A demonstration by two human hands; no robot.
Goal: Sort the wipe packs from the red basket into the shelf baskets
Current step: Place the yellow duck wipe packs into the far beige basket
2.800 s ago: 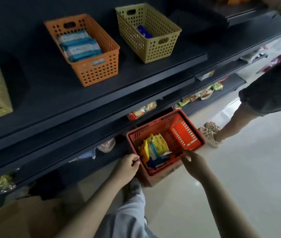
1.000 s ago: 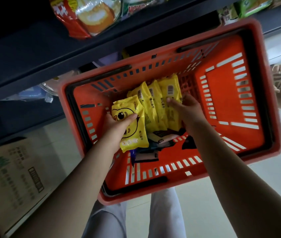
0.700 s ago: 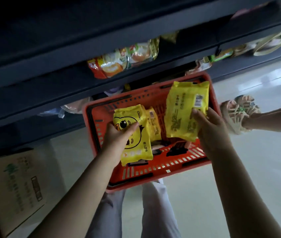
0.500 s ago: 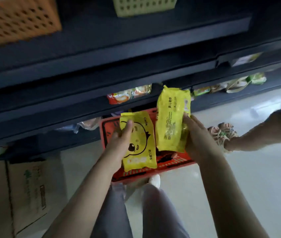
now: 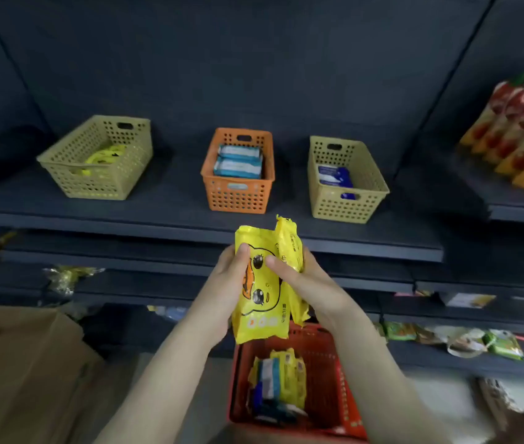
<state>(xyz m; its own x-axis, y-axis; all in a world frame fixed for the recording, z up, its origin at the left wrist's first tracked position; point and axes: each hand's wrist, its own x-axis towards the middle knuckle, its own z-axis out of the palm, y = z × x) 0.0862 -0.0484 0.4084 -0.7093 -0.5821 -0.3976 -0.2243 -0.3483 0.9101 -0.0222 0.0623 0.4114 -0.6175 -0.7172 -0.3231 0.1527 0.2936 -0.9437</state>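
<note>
- Two yellow wipe packs are held together in mid-air, above the red basket [image 5: 328, 363] and just near of the shelf [image 5: 158, 216] edge.
- Front one, the duck-face pack [image 5: 259, 290], stands nearly upright, its long axis running up and down and its top end toward the shelf; the printed face lies sideways on it.
- Left hand [image 5: 227, 283] clasps this pack's left edge, thumb curled over the front.
- Behind it, the second yellow pack [image 5: 289, 248] is also on end, tilted slightly right; only its top and a lower corner show.
- Right hand [image 5: 305, 283] wraps its fingers behind the second pack, with the thumb pressed across the front pack's face.
- On the floor, the red basket holds more packs, yellow and blue-white, standing on edge; they are blurred, and the right forearm covers its near right corner.
- Far on the shelf stand three baskets in a row: left olive basket [image 5: 100, 184] with yellow packs, orange basket [image 5: 238, 197] with pale blue ones, right olive basket [image 5: 350, 206] with dark blue ones.
- Near left, a cardboard box [image 5: 23, 363] is cut off by the frame.
</note>
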